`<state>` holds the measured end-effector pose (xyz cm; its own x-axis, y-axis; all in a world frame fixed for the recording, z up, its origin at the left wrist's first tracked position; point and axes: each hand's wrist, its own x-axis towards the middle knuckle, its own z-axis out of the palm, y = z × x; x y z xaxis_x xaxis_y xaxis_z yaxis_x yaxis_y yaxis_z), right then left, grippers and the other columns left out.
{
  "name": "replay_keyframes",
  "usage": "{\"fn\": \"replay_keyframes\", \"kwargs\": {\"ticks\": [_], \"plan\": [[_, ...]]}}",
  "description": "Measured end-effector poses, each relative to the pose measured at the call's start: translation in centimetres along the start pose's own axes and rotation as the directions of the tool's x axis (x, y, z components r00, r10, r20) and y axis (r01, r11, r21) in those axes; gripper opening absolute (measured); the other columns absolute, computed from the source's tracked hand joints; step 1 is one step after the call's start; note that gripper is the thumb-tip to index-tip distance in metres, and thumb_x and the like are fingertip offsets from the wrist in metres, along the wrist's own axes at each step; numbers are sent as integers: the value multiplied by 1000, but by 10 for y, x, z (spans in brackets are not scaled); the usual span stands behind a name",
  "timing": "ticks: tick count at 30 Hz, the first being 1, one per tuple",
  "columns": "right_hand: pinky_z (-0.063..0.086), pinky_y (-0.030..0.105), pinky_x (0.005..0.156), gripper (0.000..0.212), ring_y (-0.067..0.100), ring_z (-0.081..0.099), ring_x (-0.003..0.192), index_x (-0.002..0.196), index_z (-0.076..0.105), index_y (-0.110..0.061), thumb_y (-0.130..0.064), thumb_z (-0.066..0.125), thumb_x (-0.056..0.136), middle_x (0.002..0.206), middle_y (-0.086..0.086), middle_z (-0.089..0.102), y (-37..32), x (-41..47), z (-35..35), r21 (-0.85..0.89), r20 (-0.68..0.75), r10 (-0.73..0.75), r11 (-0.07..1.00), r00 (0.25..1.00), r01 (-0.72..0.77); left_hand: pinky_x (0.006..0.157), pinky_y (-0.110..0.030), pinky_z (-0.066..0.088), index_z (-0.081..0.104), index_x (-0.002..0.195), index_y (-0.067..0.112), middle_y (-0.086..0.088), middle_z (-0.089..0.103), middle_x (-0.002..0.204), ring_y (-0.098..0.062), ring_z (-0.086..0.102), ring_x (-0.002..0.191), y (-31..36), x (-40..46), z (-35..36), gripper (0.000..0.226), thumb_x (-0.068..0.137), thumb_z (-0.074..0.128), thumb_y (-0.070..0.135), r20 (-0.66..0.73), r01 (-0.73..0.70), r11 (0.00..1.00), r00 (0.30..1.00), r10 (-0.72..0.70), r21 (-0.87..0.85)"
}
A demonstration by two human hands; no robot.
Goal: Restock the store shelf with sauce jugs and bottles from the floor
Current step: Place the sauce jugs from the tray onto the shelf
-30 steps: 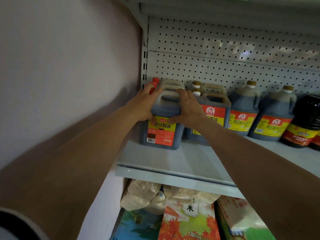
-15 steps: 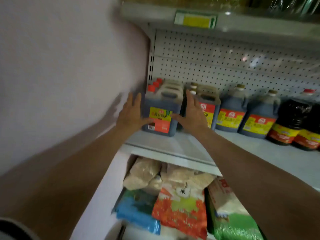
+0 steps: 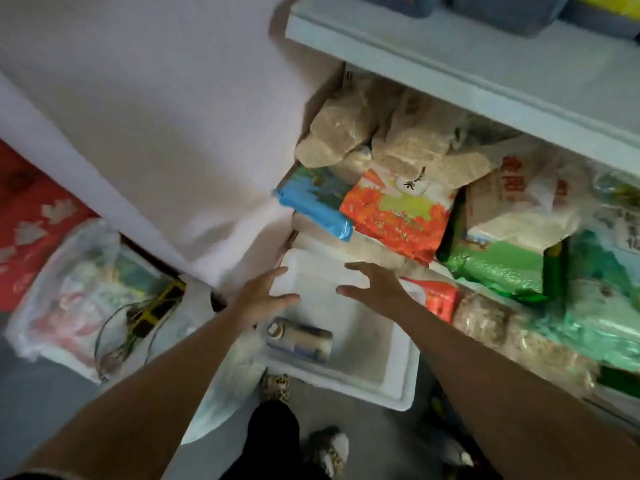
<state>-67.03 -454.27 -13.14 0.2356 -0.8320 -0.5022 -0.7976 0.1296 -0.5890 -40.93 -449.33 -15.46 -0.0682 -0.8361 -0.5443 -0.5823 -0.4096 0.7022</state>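
Observation:
My left hand [image 3: 265,296] and my right hand [image 3: 372,287] hang empty with fingers spread above a white foam box [image 3: 398,386] on the floor. One bottle [image 3: 300,338] with a pale cap lies on its side in the box, just below my left hand. The bottoms of dark sauce jugs [image 3: 509,12] show on the white shelf [image 3: 450,64] at the top edge of the view. Neither hand touches anything.
Bags of rice and grain [image 3: 398,206] fill the lower shelf to the right of the box. A white plastic bag with yellow cables [image 3: 104,289] lies on the floor at left, near a red mat [image 3: 27,216]. My feet [image 3: 329,448] stand below the box.
Both hands have let go of the sauce jug on the shelf and dropped down to the floor box. The view has swung from the shelf down to the floor.

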Motion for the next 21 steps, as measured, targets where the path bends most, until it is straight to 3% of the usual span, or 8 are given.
{"fn": "replay_keyframes", "kwargs": {"ticks": [2,4,10,14,17,21], "plan": [[33,29,108,60,17,43,140,140,56,-31,-52,73,86,152,-4,48,23,-4,39,43,87,58,997,995,-62,113,-37,36,32,153,28,0,35,158,-20,37,142,-43,-6,23,113,60,75,75,62,115,993,992,-113,-40],[32,28,110,57,18,42,140,139,57,-29,-49,73,88,153,-3,47,40,-4,74,81,151,106,990,983,-119,111,-38,39,30,154,28,1,35,158,-20,40,141,-80,-11,41,98,75,81,52,90,181,982,980,-176,-53],[31,18,91,50,14,48,127,129,62,-25,-33,82,83,134,-6,55,75,0,144,136,200,169,971,965,-198,93,-26,49,31,153,33,9,38,148,-18,57,125,-135,3,69,88,82,82,23,159,231,958,966,-204,-172],[34,20,90,47,8,51,112,122,67,-26,-26,86,79,121,-8,61,85,11,153,207,163,154,960,975,-186,107,-38,46,34,151,41,5,50,147,-14,61,121,-143,25,71,83,83,80,33,138,191,969,976,-170,-158],[37,20,95,34,6,54,114,114,72,-33,-29,83,82,115,-17,62,93,23,154,287,125,147,941,981,-178,111,-42,42,34,150,46,8,55,141,-14,56,126,-141,48,69,76,86,75,40,134,208,961,973,-185,-184],[42,7,80,29,15,63,112,122,71,-24,-34,69,95,121,-5,70,95,46,157,428,-46,225,885,973,-184,113,-39,38,31,152,38,8,51,141,-12,47,131,-124,87,64,78,87,73,39,241,230,924,957,-158,-304]]}}
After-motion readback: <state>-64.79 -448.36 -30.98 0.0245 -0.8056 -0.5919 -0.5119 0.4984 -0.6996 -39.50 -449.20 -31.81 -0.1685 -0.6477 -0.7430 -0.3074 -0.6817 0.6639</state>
